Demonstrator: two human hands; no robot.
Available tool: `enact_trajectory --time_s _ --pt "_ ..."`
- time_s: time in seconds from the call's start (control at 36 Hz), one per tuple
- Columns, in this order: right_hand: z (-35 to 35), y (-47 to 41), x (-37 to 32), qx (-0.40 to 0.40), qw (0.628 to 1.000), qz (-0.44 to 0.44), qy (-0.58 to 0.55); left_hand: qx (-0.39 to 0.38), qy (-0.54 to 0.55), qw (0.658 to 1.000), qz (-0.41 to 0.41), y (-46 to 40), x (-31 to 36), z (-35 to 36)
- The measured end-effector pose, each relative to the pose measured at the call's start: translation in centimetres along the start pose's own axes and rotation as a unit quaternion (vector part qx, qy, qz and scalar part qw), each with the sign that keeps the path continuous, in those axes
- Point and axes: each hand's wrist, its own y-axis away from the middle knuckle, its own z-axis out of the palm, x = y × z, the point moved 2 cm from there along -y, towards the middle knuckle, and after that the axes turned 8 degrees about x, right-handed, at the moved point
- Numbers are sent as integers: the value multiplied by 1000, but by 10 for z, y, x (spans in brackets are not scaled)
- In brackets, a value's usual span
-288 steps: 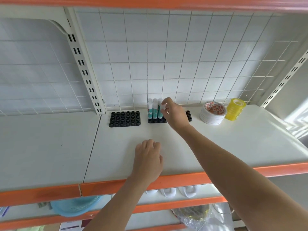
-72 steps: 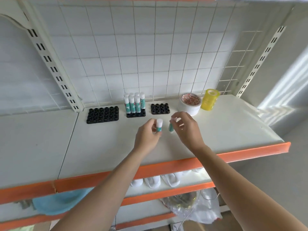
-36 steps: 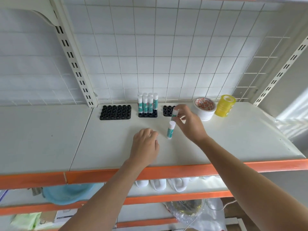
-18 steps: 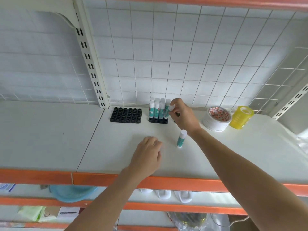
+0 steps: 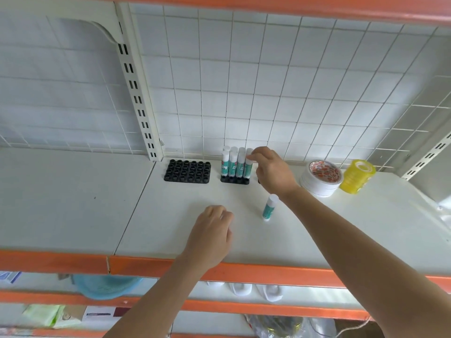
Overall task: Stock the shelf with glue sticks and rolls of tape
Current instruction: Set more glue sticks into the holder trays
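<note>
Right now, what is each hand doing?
Left hand: loosely curled, empty, on the white shelf.
Right hand: pinching a white-capped teal glue stick.

The right hand (image 5: pixel 273 172) is stretched far forward on a bare, nearly straight arm, back of the hand upward, wrist a little bent. Its thumb and forefinger are curled together and pinch the white cap of a glue stick (image 5: pixel 248 167) just at their tips; the other fingers fold loosely behind. The left hand (image 5: pixel 211 236) lies nearer the body, palm down, knuckles up, fingers loosely curled with the tips resting on the shelf (image 5: pixel 170 215), holding nothing. Its forearm runs back and downward.
</note>
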Motion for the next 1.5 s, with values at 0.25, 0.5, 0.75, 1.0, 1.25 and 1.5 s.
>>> enact_trajectory --time_s 0.25,0.5,0.75,1.0,1.25,1.5 --pt "-16 -13 1 -91 995 13 45 8 -21 1000 4 -1 1 -1" --pt "-38 -14 -2 -233 966 112 3 -5 -25 1000 8 -2 2 -1" --pt "-78 40 -35 -42 985 157 -66 -11 -36 999 10 -3 2 -1" --pt "-64 96 -48 23 975 204 -84 -13 -41 999 10 -4 1 0" --pt "-48 101 -54 -18 960 259 -104 -5 -23 1000 4 -4 0 0" --pt "-34 50 -64 -31 969 213 -120 -12 -21 1000 -1 -4 2 -4"
